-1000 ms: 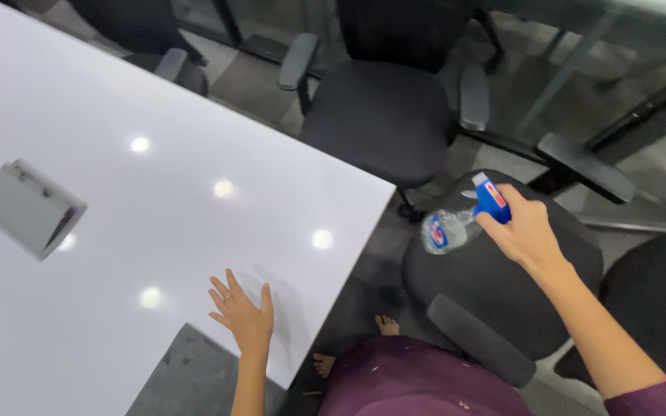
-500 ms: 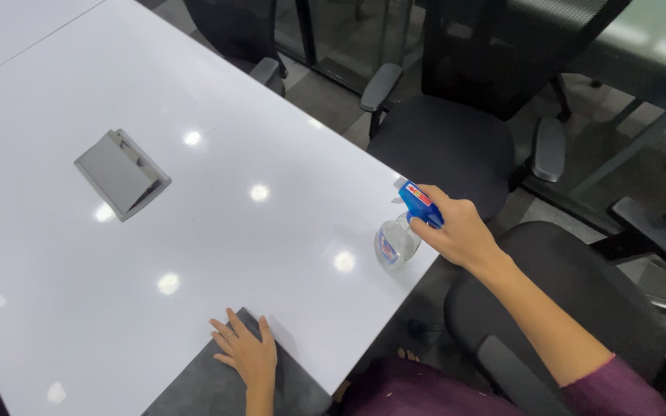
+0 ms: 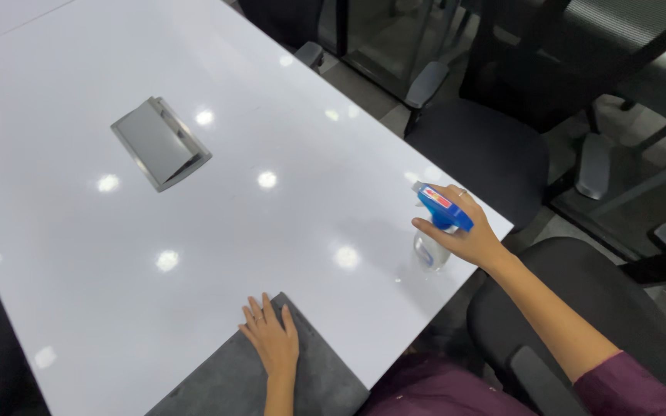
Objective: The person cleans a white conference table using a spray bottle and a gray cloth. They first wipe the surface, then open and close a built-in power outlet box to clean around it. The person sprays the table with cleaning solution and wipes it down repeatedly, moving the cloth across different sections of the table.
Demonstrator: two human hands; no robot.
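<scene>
In the head view, the right hand (image 3: 468,231) is gripping a clear spray bottle (image 3: 435,231) with a blue trigger head. The fingers are closed around the bottle's neck, with the forefinger lying across the trigger, and the nozzle is pointing toward the middle of the white table (image 3: 217,231). The bottle is hanging upright just above the tabletop, close to the table's right edge and near the corner on the person's side; whether its base is touching the surface cannot be told.

The left hand (image 3: 273,339) is lying flat, palm down and fingers spread slightly, holding nothing. It is pressing on a dark grey cloth (image 3: 271,377) that is spread over the near edge of the table, with the fingertips reaching almost to the cloth's far corner. The two hands are staying well apart, the left at the near edge and the right by the right edge.

Toward the far left part of the table, a grey metal cable box (image 3: 161,143) is sitting set into the surface, its lid lying at an angle. Ceiling lights are reflecting as bright spots across the glossy top. Black office chairs (image 3: 487,146) are standing beyond the right edge, and the person, in a maroon sleeve (image 3: 626,385), is sitting beside another one.
</scene>
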